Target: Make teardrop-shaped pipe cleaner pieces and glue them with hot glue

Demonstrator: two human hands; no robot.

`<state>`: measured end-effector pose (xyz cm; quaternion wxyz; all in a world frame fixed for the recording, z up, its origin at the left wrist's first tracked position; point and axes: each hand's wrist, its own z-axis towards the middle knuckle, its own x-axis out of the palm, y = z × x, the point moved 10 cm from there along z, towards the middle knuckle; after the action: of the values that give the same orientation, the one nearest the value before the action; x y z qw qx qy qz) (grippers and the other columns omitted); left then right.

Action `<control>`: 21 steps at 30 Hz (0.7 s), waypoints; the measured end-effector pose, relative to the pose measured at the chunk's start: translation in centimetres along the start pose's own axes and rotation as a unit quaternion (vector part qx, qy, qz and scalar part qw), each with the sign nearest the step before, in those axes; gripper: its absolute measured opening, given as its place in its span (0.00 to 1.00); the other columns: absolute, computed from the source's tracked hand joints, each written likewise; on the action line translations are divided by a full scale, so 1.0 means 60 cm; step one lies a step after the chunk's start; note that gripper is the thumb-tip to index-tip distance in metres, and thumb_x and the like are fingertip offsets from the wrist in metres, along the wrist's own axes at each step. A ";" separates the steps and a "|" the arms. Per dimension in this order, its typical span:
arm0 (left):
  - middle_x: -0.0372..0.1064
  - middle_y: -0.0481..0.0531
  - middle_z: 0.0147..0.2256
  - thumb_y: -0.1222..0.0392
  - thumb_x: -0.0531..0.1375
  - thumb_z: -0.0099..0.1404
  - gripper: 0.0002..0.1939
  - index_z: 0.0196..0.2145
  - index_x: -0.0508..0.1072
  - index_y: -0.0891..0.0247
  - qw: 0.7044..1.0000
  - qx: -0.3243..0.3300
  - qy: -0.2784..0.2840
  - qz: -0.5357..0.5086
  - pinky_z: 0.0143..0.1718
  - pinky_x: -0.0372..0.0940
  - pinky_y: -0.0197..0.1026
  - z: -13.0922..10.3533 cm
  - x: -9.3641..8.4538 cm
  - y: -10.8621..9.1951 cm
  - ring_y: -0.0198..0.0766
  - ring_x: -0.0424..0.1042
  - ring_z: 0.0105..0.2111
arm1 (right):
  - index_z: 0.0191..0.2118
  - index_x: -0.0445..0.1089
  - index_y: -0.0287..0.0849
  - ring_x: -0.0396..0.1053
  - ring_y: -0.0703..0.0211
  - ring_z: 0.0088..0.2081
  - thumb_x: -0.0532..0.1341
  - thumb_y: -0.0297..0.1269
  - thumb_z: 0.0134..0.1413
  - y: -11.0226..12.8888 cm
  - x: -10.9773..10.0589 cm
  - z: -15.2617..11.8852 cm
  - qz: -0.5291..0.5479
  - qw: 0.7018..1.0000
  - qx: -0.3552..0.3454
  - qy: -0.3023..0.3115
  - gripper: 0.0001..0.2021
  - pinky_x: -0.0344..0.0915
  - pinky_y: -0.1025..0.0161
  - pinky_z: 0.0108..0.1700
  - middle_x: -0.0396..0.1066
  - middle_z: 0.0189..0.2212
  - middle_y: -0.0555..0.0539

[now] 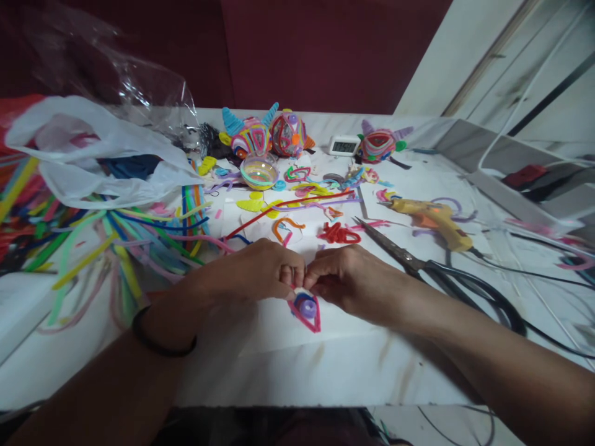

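Observation:
Both my hands meet over a white sheet of paper (274,328) near the table's front. Between them lies a small drop-shaped piece of bent pipe cleaner (317,319), with a pink outline, a blue band and a purple coil inside. My left hand (269,271) pinches its upper left edge, fingers curled. My right hand (341,279) pinches the upper right edge with thumb and forefinger. The fingertips cover the top of the piece. Just beyond my hands are a crumpled red pipe cleaner (338,233) and an orange hooked one (279,230).
Large black scissors (418,263) lie beside my right forearm, a yellow glue gun (432,220) behind them. Loose pipe cleaners (125,241) and a white plastic bag (93,179) fill the left. Colourful wrapped balls (289,133) and a digital clock (344,146) stand at the back.

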<state>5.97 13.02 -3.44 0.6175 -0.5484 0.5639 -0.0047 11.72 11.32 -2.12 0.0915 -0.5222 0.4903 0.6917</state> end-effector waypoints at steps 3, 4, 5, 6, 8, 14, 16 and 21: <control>0.66 0.41 0.21 0.69 0.60 0.50 0.06 0.27 0.75 0.62 1.000 0.009 -0.001 -0.009 0.24 0.55 0.29 -0.001 -0.002 -0.002 0.28 0.65 0.23 | 0.33 0.76 0.43 0.69 0.64 0.29 0.59 0.21 0.50 0.002 0.003 -0.001 -0.005 1.000 -0.009 0.006 0.11 0.59 0.67 0.32 0.74 0.28 0.50; 0.66 0.41 0.21 0.69 0.60 0.50 0.06 0.27 0.76 0.62 1.000 0.008 -0.001 -0.010 0.24 0.55 0.29 -0.001 -0.002 -0.002 0.28 0.65 0.23 | 0.33 0.77 0.43 0.69 0.64 0.30 0.59 0.21 0.50 0.002 0.004 -0.002 -0.007 1.000 -0.011 0.007 0.11 0.59 0.67 0.32 0.74 0.28 0.50; 0.67 0.41 0.22 0.68 0.60 0.50 0.07 0.27 0.76 0.61 1.000 0.004 -0.002 -0.011 0.24 0.55 0.29 -0.001 -0.003 0.000 0.28 0.65 0.24 | 0.33 0.77 0.43 0.69 0.64 0.30 0.59 0.22 0.50 0.002 0.004 -0.003 -0.010 1.000 -0.012 0.007 0.11 0.59 0.67 0.32 0.74 0.28 0.49; 0.67 0.41 0.22 0.68 0.61 0.50 0.07 0.28 0.77 0.61 1.000 -0.003 -0.003 -0.010 0.25 0.56 0.29 -0.001 -0.004 0.001 0.29 0.65 0.24 | 0.34 0.77 0.43 0.70 0.63 0.30 0.59 0.22 0.50 0.003 0.004 -0.004 -0.012 1.000 -0.013 0.006 0.12 0.59 0.67 0.33 0.75 0.29 0.49; 0.68 0.42 0.22 0.68 0.61 0.49 0.07 0.28 0.77 0.61 1.000 -0.016 -0.001 -0.009 0.25 0.57 0.29 -0.001 -0.004 0.002 0.29 0.65 0.24 | 0.34 0.77 0.43 0.70 0.62 0.31 0.59 0.22 0.51 0.004 0.002 -0.006 -0.019 1.000 -0.014 0.003 0.12 0.59 0.67 0.33 0.75 0.29 0.48; 0.67 0.41 0.21 0.70 0.62 0.49 0.07 0.27 0.77 0.62 1.000 -0.015 -0.007 0.002 0.24 0.55 0.29 -0.003 -0.005 -0.001 0.28 0.65 0.23 | 0.32 0.77 0.44 0.68 0.64 0.28 0.60 0.21 0.50 0.008 0.000 -0.011 -0.050 0.999 -0.006 0.008 0.11 0.56 0.67 0.30 0.73 0.27 0.50; 0.67 0.41 0.21 0.70 0.62 0.50 0.06 0.26 0.76 0.62 1.000 -0.005 -0.010 0.001 0.24 0.55 0.29 -0.003 -0.005 -0.002 0.28 0.64 0.23 | 0.34 0.77 0.45 0.68 0.65 0.29 0.60 0.21 0.51 0.010 0.000 -0.011 -0.056 0.998 -0.005 0.008 0.12 0.56 0.68 0.30 0.72 0.28 0.50; 0.67 0.40 0.22 0.68 0.62 0.50 0.05 0.26 0.75 0.61 1.000 0.009 -0.013 -0.007 0.23 0.53 0.30 -0.004 -0.005 -0.002 0.27 0.63 0.22 | 0.34 0.77 0.44 0.69 0.63 0.31 0.60 0.24 0.53 0.014 0.006 -0.011 -0.094 0.995 -0.007 0.027 0.10 0.56 0.66 0.31 0.71 0.30 0.48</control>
<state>5.78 12.98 -3.09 0.6299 -0.5467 0.5517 -0.0071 11.44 10.23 -1.88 0.1396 -0.5851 0.4366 0.6690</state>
